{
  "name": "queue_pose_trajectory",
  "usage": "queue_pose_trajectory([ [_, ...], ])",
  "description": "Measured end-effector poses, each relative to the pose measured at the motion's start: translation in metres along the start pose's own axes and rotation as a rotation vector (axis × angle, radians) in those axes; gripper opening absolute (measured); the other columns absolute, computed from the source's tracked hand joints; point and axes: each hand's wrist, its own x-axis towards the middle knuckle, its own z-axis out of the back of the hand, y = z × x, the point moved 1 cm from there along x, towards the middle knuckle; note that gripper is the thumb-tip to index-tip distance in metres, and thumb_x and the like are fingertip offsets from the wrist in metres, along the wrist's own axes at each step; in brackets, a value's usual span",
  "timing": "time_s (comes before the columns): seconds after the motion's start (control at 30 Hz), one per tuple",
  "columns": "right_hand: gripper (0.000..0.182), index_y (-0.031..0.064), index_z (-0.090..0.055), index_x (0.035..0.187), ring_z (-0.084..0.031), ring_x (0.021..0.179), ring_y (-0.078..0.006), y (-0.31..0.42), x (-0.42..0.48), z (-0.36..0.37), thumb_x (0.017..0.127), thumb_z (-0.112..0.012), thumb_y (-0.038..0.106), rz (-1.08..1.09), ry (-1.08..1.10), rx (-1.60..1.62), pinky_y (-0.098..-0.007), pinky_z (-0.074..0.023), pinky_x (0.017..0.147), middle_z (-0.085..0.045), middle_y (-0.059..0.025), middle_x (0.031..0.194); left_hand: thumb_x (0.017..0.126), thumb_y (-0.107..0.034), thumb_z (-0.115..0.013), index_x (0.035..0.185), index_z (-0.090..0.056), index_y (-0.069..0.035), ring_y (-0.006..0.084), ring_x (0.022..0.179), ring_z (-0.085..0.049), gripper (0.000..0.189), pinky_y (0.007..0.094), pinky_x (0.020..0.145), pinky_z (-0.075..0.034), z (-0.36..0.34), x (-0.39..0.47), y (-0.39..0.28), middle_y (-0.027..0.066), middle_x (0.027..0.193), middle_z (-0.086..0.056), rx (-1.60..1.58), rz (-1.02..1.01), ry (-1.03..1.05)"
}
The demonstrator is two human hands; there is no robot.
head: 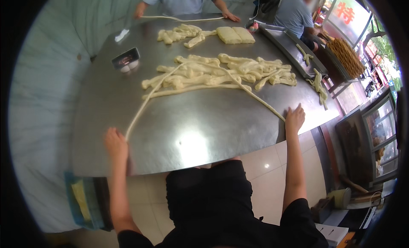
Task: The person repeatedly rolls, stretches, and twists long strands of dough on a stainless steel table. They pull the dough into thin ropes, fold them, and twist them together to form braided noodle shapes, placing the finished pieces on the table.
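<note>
A long, thin dough strand (pixel 153 92) runs in an arch between my two hands, its middle passing over a pile of dough pieces (pixel 204 76). Its right part looks twisted. My left hand (pixel 116 144), slightly blurred, has one end at the near left of the steel table (pixel 105 97). At the table's right edge, my right hand (pixel 294 119) is on the other end, fingers stretched forward; the strand's tip is hidden beneath it. One straight dough strip (pixel 198 88) lies along the pile's near side.
Opposite, a person's hands (pixel 230 16) are at another dough strand (pixel 182 19). Dough slabs (pixel 235 35), a phone (pixel 125 58) and a metal tray (pixel 287 45) are on the table. Twisted dough (pixel 318 88) lies by the right edge. Fried twists (pixel 345 58) stand beyond, near a seated person.
</note>
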Motion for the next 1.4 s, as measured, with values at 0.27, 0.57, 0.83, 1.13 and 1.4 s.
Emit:
queue_pose_trajectory([
  [0.27,0.031,-0.0003,-0.062,0.127,-0.065,0.115,-0.0368,0.018,-0.096,0.051,0.097,-0.058,0.007,0.504,-0.077,0.181,-0.0465,-0.0518,0.098,-0.068,-0.0168,0.125,0.105,-0.022,-0.05,0.141,-0.053,-0.011,0.0394,0.109,-0.067,0.038,0.0529,0.089,-0.053,0.082,-0.096,-0.042,0.0234,0.123,-0.066,-0.264,0.046,0.507],
  [0.57,0.037,0.0001,-0.059,0.131,-0.056,0.13,-0.037,0.018,-0.108,0.052,0.095,-0.056,0.008,0.352,0.127,0.133,-0.0604,-0.0345,0.114,-0.063,-0.0185,0.135,0.105,-0.019,-0.053,0.129,-0.059,0.002,0.0364,0.124,-0.061,0.032,0.0429,0.099,-0.052,-0.007,-0.046,0.043,0.0204,0.14,-0.059,0.025,-0.065,-0.134],
  [0.83,0.047,-0.0023,-0.049,0.14,-0.052,0.127,-0.0363,-0.043,-0.001,-0.011,0.1,-0.054,0.022,-0.136,-0.001,-0.116,-0.0584,-0.0408,0.105,-0.054,-0.0236,0.138,0.105,-0.017,-0.049,0.136,-0.055,0.003,0.0383,0.13,-0.053,0.038,0.0434,0.11,-0.043,0.001,0.01,0.038,0.0226,0.141,-0.055,0.028,0.016,0.002],
  [1.13,0.034,-0.002,-0.058,0.132,-0.056,0.127,-0.0394,-0.038,-0.073,0.037,0.099,-0.054,0.006,0.445,0.057,0.206,-0.045,-0.0481,0.104,-0.063,-0.0204,0.133,0.105,-0.026,-0.051,0.143,-0.046,0.002,0.0407,0.101,-0.067,0.047,0.0456,0.08,-0.057,0.072,-0.071,0.013,0.0255,0.133,-0.061,-0.115,0.115,0.449],
  [1.4,0.036,0.0042,-0.06,0.135,-0.053,0.133,-0.0362,-0.061,-0.08,0.019,0.1,-0.053,0.011,0.389,0.119,0.102,-0.054,-0.0391,0.112,-0.058,-0.0166,0.142,0.107,-0.029,-0.043,0.132,-0.059,0.002,0.0391,0.132,-0.053,0.043,0.0399,0.111,-0.043,-0.008,-0.056,0.073,0.0255,0.141,-0.055,-0.005,0.109,-0.079],
])
